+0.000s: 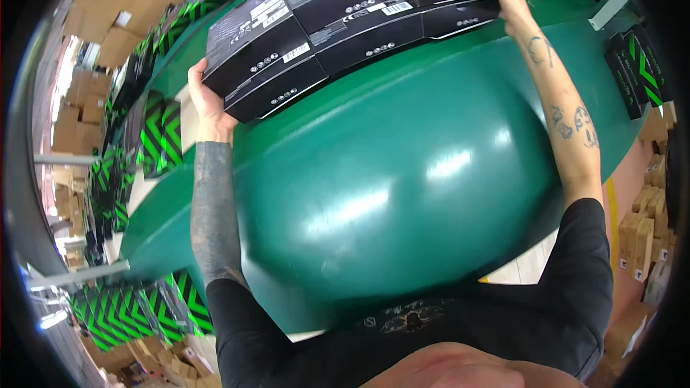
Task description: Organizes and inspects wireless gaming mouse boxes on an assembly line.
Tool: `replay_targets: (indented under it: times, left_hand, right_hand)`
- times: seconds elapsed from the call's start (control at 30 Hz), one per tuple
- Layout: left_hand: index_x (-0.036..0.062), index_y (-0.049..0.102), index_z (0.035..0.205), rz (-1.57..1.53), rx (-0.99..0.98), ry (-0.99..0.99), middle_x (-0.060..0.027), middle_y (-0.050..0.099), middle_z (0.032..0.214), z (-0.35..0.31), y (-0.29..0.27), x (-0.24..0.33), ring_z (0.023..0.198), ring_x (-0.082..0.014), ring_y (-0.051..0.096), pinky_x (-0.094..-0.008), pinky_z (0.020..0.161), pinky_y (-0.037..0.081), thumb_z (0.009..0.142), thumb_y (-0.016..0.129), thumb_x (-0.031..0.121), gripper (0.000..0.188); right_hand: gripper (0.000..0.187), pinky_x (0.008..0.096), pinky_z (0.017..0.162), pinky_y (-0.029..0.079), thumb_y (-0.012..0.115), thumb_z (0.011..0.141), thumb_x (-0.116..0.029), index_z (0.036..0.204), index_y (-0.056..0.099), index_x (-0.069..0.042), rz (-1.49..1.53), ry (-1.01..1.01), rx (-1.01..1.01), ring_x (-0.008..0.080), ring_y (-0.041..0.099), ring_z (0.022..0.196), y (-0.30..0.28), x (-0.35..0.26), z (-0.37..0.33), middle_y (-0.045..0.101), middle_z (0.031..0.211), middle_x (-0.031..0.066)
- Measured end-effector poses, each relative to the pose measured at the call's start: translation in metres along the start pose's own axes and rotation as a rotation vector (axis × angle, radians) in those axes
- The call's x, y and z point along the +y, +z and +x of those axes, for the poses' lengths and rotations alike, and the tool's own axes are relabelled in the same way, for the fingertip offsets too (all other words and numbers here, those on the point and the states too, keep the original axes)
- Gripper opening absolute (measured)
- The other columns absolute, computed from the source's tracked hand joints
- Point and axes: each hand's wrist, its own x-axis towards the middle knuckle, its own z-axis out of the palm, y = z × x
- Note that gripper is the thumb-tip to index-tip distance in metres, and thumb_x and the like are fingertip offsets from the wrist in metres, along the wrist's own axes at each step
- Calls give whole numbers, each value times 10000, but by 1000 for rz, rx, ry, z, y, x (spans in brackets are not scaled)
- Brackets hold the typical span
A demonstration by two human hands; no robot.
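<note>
Several black cardboard boxes (359, 25) stand side by side in a row, two layers high, at the far side of the green table (402, 165). They carry white labels and barcodes, with small round symbols on the near faces. My left hand (210, 106) is pressed against the left end of the row, its thumb up along the box edge. At the opposite end, my right hand (509, 1) grips the right end box, fingers partly out of sight behind it. The row sits between my two hands, both arms stretched forward.
Black boxes with green chevrons (159, 136) line the left side, with more at lower left (118, 312). Another such box (636, 72) stands at the right edge. Brown cartons (636, 237) are stacked beyond, and metal bars (79, 273) jut in at left.
</note>
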Motion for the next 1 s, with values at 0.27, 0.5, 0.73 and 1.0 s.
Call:
replay_targets:
  times: [0.27, 0.5, 0.73, 1.0]
  left_hand:
    - [20, 572, 1046, -16, 416, 228, -108, 609, 1025, -214, -116, -45, 941, -225, 572, -350, 881, 427, 802, 529, 348, 412]
    - [-59, 484, 1202, 157, 287, 188, -135, 582, 1118, -296, -131, -36, 998, -208, 567, -303, 907, 414, 826, 537, 210, 466]
    - [-10, 476, 1257, 336, 108, 81, -97, 582, 1131, -265, -119, -15, 1009, -149, 560, -248, 887, 414, 840, 582, 234, 494]
    - [-20, 519, 1190, 484, -12, 147, -95, 600, 1090, -239, -123, -4, 969, -161, 584, -271, 847, 450, 821, 633, 224, 456]
  right_hand:
    - [586, 269, 947, 318, 553, 824, -360, 1271, 461, 7, -179, -195, -206, 187, 484, 1087, -55, 47, -209, 546, 1183, 105]
    - [580, 280, 1059, 207, 512, 884, -292, 1368, 361, -11, -229, -164, -445, 193, 326, 1290, -54, 12, -261, 402, 1374, 126]
    - [546, 268, 1022, 281, 518, 910, -287, 1345, 384, 15, -482, -236, -453, 175, 438, 1192, -31, 5, -228, 489, 1293, 120]
    - [504, 265, 878, 416, 631, 838, -331, 1176, 521, 25, -504, -140, -539, 140, 553, 979, -1, -23, -209, 598, 1089, 92]
